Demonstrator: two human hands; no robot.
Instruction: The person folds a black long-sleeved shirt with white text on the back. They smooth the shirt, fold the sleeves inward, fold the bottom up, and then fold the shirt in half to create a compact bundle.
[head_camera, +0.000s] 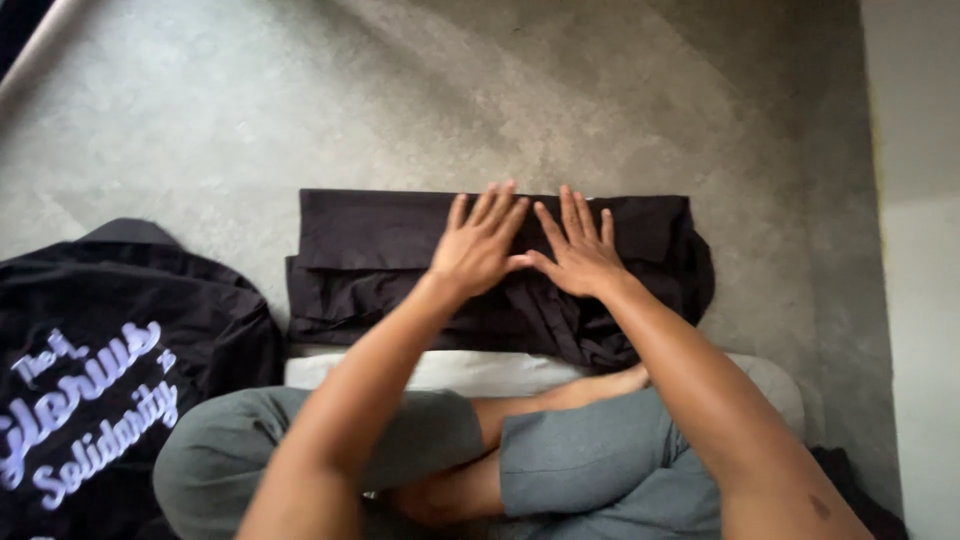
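A dark folded garment (370, 255) lies flat on the grey carpet (300, 110) in front of my crossed legs. Both hands rest palm-down on its middle, side by side with thumbs nearly touching. My left hand (478, 245) has its fingers spread and pointing away from me. My right hand (578, 250) lies the same way just to the right of it. Neither hand grips anything. The garment's lower right part is bunched and wrinkled.
A black garment (110, 330) with pale lettering lies on the carpet at the left. A white folded cloth (450, 370) sits between the dark garment and my legs in grey shorts (590, 455). A pale wall (920, 250) runs along the right.
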